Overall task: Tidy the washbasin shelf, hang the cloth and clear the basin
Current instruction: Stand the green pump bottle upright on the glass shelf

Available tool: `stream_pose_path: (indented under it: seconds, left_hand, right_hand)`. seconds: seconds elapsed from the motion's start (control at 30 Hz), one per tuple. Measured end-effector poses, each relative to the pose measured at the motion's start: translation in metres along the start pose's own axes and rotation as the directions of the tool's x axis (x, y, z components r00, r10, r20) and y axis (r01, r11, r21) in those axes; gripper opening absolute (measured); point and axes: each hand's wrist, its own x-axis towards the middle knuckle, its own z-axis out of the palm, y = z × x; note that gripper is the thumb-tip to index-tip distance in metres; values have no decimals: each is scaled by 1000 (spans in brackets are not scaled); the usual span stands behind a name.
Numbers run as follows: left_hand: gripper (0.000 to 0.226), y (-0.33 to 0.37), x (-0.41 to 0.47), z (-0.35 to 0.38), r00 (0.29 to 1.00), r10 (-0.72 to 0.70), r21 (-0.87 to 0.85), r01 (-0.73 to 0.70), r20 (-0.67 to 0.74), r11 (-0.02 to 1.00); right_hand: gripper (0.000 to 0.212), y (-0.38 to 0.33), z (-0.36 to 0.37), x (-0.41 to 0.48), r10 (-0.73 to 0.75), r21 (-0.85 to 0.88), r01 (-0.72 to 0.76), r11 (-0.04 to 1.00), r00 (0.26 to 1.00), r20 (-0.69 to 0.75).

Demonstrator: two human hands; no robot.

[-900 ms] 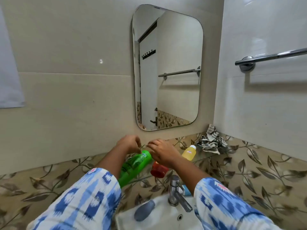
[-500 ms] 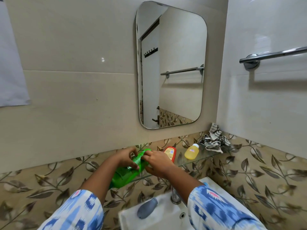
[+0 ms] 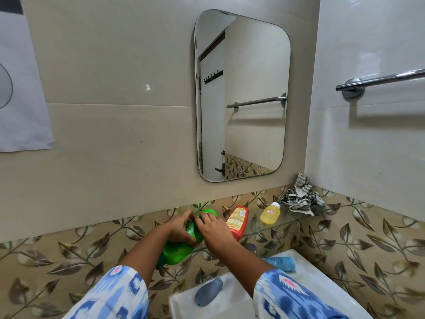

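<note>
A green bottle (image 3: 178,250) lies tilted at the left end of the glass shelf (image 3: 285,223). My left hand (image 3: 178,229) and my right hand (image 3: 212,229) both grip it near its cap end. To the right on the shelf lie a red-orange bottle (image 3: 238,223) and a small yellow bottle (image 3: 270,214). A crumpled striped cloth (image 3: 301,199) sits in the shelf's right corner. Below, the white basin (image 3: 322,279) holds a grey object (image 3: 208,292) on its left rim and a blue tube (image 3: 281,263) near its back.
A chrome towel bar (image 3: 379,80) is fixed to the right wall above the cloth. A mirror (image 3: 243,95) hangs above the shelf. A white sheet (image 3: 20,88) hangs on the left wall. My patterned sleeves cover the basin's front and the tap.
Both hands have closed together around the green bottle's upper part. The view shifted left and up; the red-orange bottle now shows fully beside my right hand.
</note>
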Motion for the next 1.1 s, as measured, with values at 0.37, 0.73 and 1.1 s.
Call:
stream_pose_path:
  seconds: [0.37, 0.73, 1.1]
  left_hand:
    - [22, -12, -5, -41, 959, 78, -591, 103, 274, 800]
    - [32, -33, -8, -22, 979, 194, -931, -128, -64, 341]
    - [28, -8, -5, -19, 903, -13, -745, -346, -430, 571]
  right_hand:
    - [75, 32, -16, -9, -83, 176, 72, 982, 995, 56]
    - [57, 49, -29, 1, 49, 664, -104, 741, 994, 102]
    - [42, 30, -31, 9, 77, 847, -169, 504, 986, 151]
